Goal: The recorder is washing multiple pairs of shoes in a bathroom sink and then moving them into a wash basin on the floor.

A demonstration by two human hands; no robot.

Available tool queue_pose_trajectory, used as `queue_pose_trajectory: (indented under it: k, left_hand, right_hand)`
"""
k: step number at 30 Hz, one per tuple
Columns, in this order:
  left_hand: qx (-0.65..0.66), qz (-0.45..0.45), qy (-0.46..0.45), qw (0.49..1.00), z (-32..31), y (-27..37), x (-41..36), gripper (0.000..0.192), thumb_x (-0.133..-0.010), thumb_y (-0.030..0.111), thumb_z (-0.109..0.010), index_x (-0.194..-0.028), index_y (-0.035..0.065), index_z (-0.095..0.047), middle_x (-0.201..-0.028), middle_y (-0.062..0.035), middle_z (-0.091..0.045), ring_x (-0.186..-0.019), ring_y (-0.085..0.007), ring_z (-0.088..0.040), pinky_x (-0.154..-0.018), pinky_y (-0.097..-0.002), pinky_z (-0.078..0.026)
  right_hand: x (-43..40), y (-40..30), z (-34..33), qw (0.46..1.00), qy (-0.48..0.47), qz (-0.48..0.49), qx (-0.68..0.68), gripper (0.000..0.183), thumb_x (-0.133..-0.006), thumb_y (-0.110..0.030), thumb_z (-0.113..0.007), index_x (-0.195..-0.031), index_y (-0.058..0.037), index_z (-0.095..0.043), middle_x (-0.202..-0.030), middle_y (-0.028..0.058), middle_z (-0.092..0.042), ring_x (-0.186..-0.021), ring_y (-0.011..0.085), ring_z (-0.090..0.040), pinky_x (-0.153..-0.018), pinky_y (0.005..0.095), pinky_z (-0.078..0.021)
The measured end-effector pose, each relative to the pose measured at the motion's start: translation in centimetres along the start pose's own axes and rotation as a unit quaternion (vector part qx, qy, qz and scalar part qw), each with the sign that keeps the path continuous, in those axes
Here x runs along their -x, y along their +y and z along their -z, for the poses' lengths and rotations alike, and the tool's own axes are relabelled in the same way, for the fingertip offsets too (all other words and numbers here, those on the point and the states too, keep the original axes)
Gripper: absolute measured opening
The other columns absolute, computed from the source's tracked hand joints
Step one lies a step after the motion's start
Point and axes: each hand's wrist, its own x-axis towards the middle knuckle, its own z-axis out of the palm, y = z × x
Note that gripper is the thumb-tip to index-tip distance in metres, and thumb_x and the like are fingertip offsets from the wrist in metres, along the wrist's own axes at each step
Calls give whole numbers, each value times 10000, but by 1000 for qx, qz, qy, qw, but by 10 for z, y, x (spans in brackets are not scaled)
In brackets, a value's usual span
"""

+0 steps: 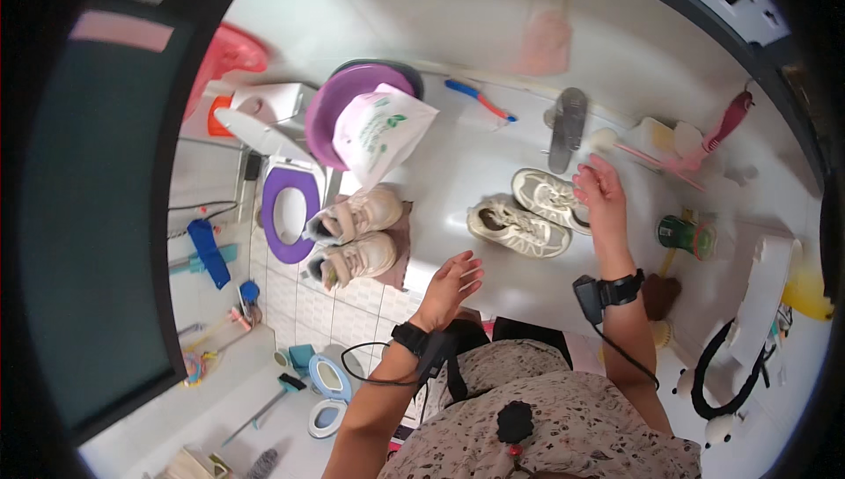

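My left hand [451, 286] hovers at the front edge of a white surface [436, 175], its fingers apart and nothing in it. My right hand [602, 194] is raised beside a pair of off-white lace-up sneakers, palm partly turned up and without anything in its grasp. One sneaker [518, 231] lies nearest me, its toe to the right. Behind it sits the other sneaker [544, 192], partly hidden by my right hand and wrist. Grey insoles [568, 129] lean near the back wall. I cannot tell whether my right fingers touch the shoe.
A second pair of pale shoes [360, 215] rests on a brownish cloth [401, 248] at the left. Behind them is a purple basin [323, 102] holding a white printed bag [383, 129]. A blue-and-red brush [480, 100] lies near the wall. A green container [686, 236] stands right.
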Motion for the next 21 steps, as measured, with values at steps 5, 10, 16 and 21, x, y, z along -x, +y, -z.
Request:
queue_pose_trajectory:
  k: [5, 10, 16, 21]
  left_hand:
    - [-5, -132, 93, 987, 43, -12, 47, 385, -1002, 248, -459, -1324, 38, -473, -1252, -118, -550, -1107, -224, -567, -965, -358, -460]
    - [-265, -332, 469, 775, 92, 2, 68, 384, -901, 138, -606, -1260, 34, -517, -1165, -123, -491, -945, -191, -532, -783, -307, -494]
    - [-393, -354, 607, 594, 174, 22, 51, 540, -784, 281, -740, -1185, -15, -533, -1213, -206, -456, -1000, -311, -517, -876, -438, -430]
    - [-462, -192, 502, 705, 177, 55, 49, 456, -754, 377, -767, -974, -7, -657, -895, -151, -707, -911, -286, -659, -860, -398, -445]
  right_hand:
    - [-13, -33, -23, 970, -63, -134, -194, 437, -919, -192, -608, -1264, 28, -454, -1190, 157, -572, -1102, 240, -571, -967, 356, -473]
    - [-30, -25, -23, 949, -85, -155, -259, 315, -931, -180, -583, -1156, 20, -492, -1209, 171, -560, -1107, 255, -569, -976, 364, -470]
    - [-29, -26, -18, 939, -85, -181, -281, 267, -942, -161, -564, -1136, 12, -502, -1215, 178, -565, -1116, 261, -567, -996, 364, -458]
    - [-28, -31, -11, 935, -91, -194, -283, 292, -950, -168, -557, -1152, 32, -493, -1210, 181, -559, -1099, 256, -565, -1001, 359, -451]
